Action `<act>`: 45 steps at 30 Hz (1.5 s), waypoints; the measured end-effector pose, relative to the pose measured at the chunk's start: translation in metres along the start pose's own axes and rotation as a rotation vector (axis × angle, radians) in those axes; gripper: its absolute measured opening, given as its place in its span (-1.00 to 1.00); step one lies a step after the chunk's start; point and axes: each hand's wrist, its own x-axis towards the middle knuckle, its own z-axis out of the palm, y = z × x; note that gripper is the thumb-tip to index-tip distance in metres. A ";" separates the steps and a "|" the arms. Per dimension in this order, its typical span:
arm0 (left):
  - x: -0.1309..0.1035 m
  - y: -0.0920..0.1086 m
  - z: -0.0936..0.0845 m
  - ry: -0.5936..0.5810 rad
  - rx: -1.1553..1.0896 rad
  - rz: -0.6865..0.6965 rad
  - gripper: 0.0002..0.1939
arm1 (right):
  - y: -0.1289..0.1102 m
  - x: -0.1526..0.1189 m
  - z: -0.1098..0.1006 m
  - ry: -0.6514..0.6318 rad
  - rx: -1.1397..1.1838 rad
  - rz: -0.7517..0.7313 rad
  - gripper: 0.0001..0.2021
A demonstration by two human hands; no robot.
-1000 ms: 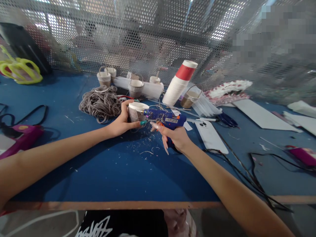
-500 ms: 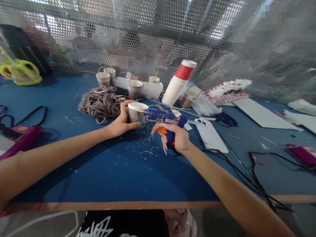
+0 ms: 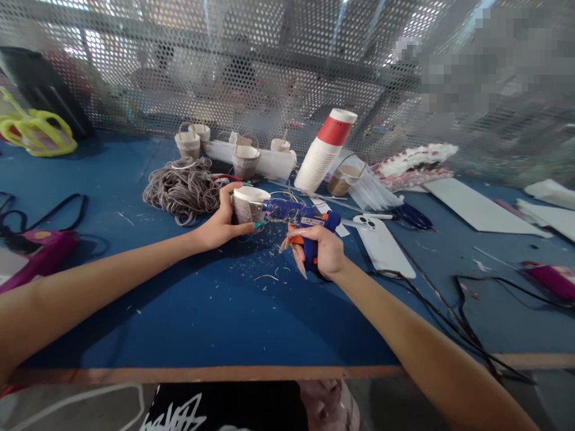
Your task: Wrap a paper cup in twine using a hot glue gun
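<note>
My left hand (image 3: 223, 218) is closed around a paper cup (image 3: 248, 209) wrapped in grey cord, its white rim showing on top. In my right hand (image 3: 324, 248) is a blue glue gun (image 3: 287, 209) with an orange trigger. The gun's nozzle points left at the cup's upper side, at or very near the cord. A clear glue stick (image 3: 357, 222) juts from the back of the gun, and strings of glue cling to its barrel. Just behind the left hand lies a tangled heap of grey cord (image 3: 182, 190).
Several cord-wrapped cups with handles, one a small bucket (image 3: 246, 160), stand at the back. A tilted stack of paper cups (image 3: 326, 149) leans nearby. A white phone (image 3: 384, 245) and black cables (image 3: 442, 317) lie right; a magenta glue gun (image 3: 42, 254) lies left.
The fingers of my right hand have shifted slightly on the trigger. The cup and the glue gun stay almost in place.
</note>
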 end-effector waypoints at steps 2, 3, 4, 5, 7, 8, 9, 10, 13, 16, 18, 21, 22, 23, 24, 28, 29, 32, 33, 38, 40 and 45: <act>0.000 0.000 0.000 -0.010 -0.017 0.001 -0.15 | 0.000 0.000 0.000 0.002 -0.012 0.005 -0.77; 0.000 0.000 0.000 -0.012 -0.029 0.002 -0.15 | 0.000 -0.001 0.000 0.002 -0.018 0.007 -0.77; -0.001 0.000 0.000 -0.012 -0.040 0.002 -0.15 | 0.000 -0.001 0.000 0.006 -0.022 0.006 -0.77; -0.001 0.001 0.001 -0.009 -0.048 0.002 -0.15 | 0.000 -0.001 0.000 0.010 -0.025 0.003 -0.78; -0.001 0.002 0.002 -0.003 -0.055 0.003 -0.14 | 0.002 -0.002 0.000 0.017 -0.027 -0.001 -0.78; -0.001 0.002 0.002 -0.002 -0.054 0.005 -0.13 | 0.003 -0.002 0.000 0.019 -0.028 -0.002 -0.78; 0.000 0.002 0.002 -0.003 -0.051 0.009 -0.12 | 0.003 -0.002 -0.001 0.018 -0.029 0.000 -0.78; 0.000 0.003 0.002 -0.004 -0.043 0.017 -0.11 | 0.004 -0.002 -0.001 0.017 -0.030 0.000 -0.78; 0.000 0.001 0.002 -0.009 0.001 0.043 -0.11 | 0.004 -0.002 0.000 0.018 -0.037 0.006 -0.77; 0.001 0.000 0.001 -0.020 0.032 0.053 -0.11 | 0.002 -0.002 0.002 0.032 -0.051 0.033 -0.76; 0.001 -0.001 0.001 -0.026 0.032 0.049 -0.10 | 0.001 -0.003 0.003 0.043 -0.054 0.053 -0.76; 0.001 0.000 0.002 -0.026 0.001 0.036 -0.07 | 0.001 -0.003 0.003 0.043 -0.046 0.052 -0.77; 0.001 0.000 0.002 -0.026 -0.011 0.032 -0.06 | 0.001 -0.003 0.003 0.039 -0.042 0.047 -0.77; 0.001 0.000 0.002 -0.027 -0.018 0.029 -0.06 | 0.001 -0.003 0.002 0.034 -0.039 0.043 -0.78; 0.001 0.000 0.003 -0.027 -0.019 0.028 -0.05 | 0.002 -0.003 0.002 0.029 -0.038 0.040 -0.78; 0.001 -0.001 0.002 -0.028 -0.008 0.033 -0.08 | 0.004 -0.002 0.000 0.023 -0.053 0.040 -0.79; 0.001 -0.002 0.002 -0.032 -0.007 0.037 -0.08 | 0.004 -0.001 -0.001 0.019 -0.058 0.040 -0.79; 0.001 -0.001 0.000 -0.055 0.020 0.048 -0.08 | 0.004 -0.001 -0.002 0.017 -0.061 0.041 -0.78; 0.001 -0.001 0.000 -0.063 0.037 0.046 -0.08 | 0.004 0.000 -0.002 0.019 -0.058 0.038 -0.78; 0.000 0.002 -0.002 -0.060 0.073 0.019 -0.09 | 0.005 -0.001 -0.004 -0.001 -0.050 0.009 -0.78; 0.000 0.002 -0.002 -0.056 0.060 0.013 -0.08 | 0.005 -0.001 -0.004 -0.004 -0.053 -0.003 -0.78; 0.000 0.005 -0.002 -0.072 0.010 -0.010 -0.15 | 0.004 -0.001 -0.004 0.005 -0.053 0.001 -0.77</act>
